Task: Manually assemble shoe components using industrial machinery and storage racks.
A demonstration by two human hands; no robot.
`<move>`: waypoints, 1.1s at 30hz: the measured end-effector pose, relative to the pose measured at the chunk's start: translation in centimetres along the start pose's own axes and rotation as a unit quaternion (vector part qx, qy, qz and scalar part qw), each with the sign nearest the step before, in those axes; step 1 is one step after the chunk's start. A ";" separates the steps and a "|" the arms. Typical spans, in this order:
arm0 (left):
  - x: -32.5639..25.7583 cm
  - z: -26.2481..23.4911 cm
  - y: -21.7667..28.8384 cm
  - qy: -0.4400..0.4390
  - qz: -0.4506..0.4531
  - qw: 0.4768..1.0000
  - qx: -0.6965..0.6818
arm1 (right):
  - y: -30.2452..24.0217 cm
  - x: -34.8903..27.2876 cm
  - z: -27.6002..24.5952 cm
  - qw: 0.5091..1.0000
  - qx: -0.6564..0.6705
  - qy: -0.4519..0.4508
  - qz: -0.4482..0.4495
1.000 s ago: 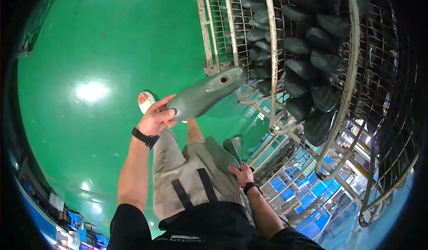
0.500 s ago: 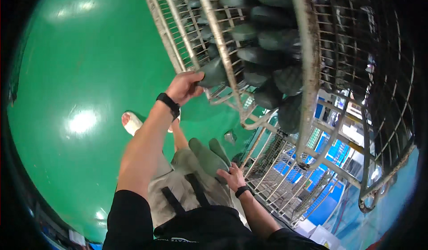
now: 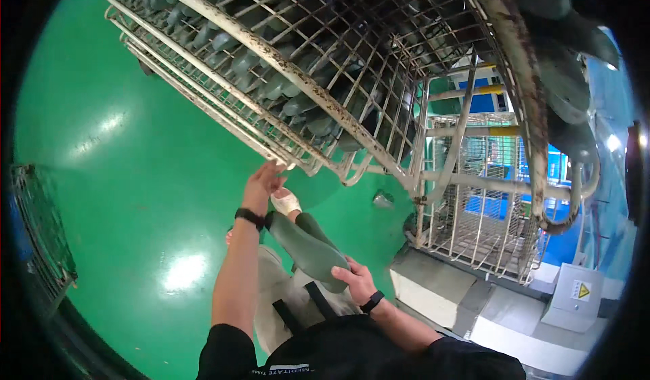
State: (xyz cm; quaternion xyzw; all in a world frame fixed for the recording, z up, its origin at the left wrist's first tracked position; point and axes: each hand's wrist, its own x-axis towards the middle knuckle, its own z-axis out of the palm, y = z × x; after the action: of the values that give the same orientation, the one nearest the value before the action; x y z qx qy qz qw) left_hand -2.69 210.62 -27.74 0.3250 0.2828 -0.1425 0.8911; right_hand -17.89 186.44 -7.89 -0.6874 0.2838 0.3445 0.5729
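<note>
My right hand (image 3: 355, 280) is closed round the lower end of a long, smooth grey-green boot-shaped piece (image 3: 306, 250), held slanting in front of my legs. A second such piece (image 3: 313, 227) lies close behind it, mostly hidden. My left hand (image 3: 265, 180) reaches to the near lower corner of a white wire cage trolley (image 3: 274, 155). Its fingers are apart and slightly blurred, with nothing seen in them; whether they touch the rail I cannot tell. Behind the trolley's wire sides are many grey-green rounded pieces (image 3: 277, 85).
Another wire cage (image 3: 474, 244) stands at the right, near a light grey box (image 3: 574, 297) with a yellow warning sign. A small clear crumpled object (image 3: 383, 198) lies on the green floor (image 3: 122, 197). At far left is a dark mesh rack (image 3: 44, 224).
The view has swung, and the trolley now stretches across the top. My left hand has come away from a grey-green piece at the trolley. My right hand keeps its hold.
</note>
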 end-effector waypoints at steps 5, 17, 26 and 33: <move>-10.9 -10.4 -1.7 0.142 -0.067 0.984 0.082 | -1.7 -1.0 4.0 0.996 0.041 -0.021 -0.074; -28.4 -14.1 2.3 0.211 -0.122 0.961 0.131 | -3.7 2.6 7.0 0.977 0.035 0.137 -0.157; -24.5 -8.3 10.9 0.209 -0.078 0.947 0.230 | -1.6 5.3 6.2 0.986 0.020 0.128 -0.110; -20.8 -4.6 13.7 0.134 -0.095 0.930 0.328 | -4.0 6.4 7.6 0.978 0.054 0.147 -0.136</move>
State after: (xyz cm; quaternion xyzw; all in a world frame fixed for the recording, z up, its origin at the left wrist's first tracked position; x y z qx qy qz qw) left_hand -15.21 225.30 -11.38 0.5866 0.3669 -0.2661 0.6711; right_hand -11.98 194.67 -11.46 -0.7307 0.2874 0.1424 0.6027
